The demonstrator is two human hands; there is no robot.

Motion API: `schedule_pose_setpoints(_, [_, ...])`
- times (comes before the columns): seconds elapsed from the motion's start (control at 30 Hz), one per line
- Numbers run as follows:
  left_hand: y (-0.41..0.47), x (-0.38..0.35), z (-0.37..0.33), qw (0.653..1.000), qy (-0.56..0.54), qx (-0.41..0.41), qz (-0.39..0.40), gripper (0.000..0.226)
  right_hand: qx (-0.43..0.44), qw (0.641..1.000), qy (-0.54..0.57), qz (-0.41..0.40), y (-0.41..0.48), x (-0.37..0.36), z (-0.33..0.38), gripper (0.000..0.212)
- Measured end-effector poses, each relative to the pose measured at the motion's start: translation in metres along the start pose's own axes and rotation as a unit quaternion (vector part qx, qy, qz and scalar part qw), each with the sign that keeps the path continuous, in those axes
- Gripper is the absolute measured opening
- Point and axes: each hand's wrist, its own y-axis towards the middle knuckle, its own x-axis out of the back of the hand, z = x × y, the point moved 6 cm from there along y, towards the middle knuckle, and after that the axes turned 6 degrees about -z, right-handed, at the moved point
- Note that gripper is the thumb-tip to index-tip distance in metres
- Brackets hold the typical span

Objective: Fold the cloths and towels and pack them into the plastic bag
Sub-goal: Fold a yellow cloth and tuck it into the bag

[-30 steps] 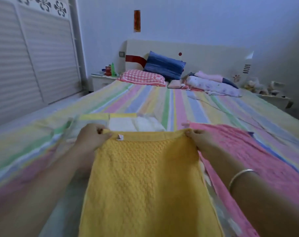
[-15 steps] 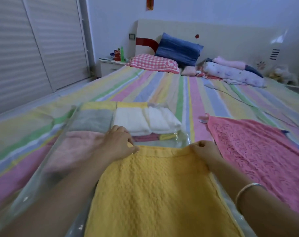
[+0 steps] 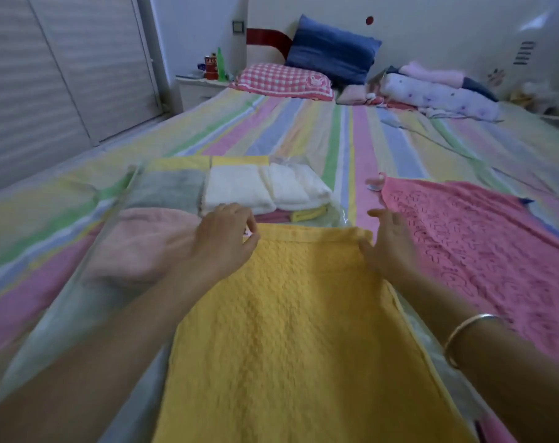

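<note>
Yellow towel lies flat over the clear plastic bag on the striped bed, with the pink towel just beside its right edge. Left hand curls at the far-left corner; pinching or not, can't tell. Right hand sits at the far-right corner with its fingers straight and loosely spread.

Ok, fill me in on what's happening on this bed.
A person has a yellow towel spread over a clear plastic bag on the striped bed. The left hand is curled at its far left corner, grip unclear; the right hand touches the far right corner, fingers straight. The bag holds folded cloths. A pink towel lies flat to the right, unfolded.
</note>
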Motion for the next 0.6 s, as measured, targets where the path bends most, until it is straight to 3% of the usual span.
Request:
schedule_pose_setpoints(0.2, [-0.150,0.025,-0.085,0.969,-0.184,-0.084,0.143,0.007,0.297,0.953,-0.040,0.056,-0.152,0.035,0.047,0.013])
schedule_pose_setpoints(0.4, [-0.221,0.018,-0.092,0.963,-0.171,-0.158,0.138,0.026,0.379,0.913,0.000,0.154,-0.241,0.046,0.030,0.033])
schedule_pose_setpoints(0.5, [-0.233,0.017,-0.090,0.968,-0.128,-0.172,0.134,0.035,0.380,0.910,-0.031,0.163,-0.252,0.054,0.017,0.045])
schedule_pose_setpoints(0.6, [-0.238,0.019,-0.088,0.969,-0.105,-0.182,0.130,0.032,0.372,0.918,-0.037,0.129,-0.253,0.062,0.010,0.037])
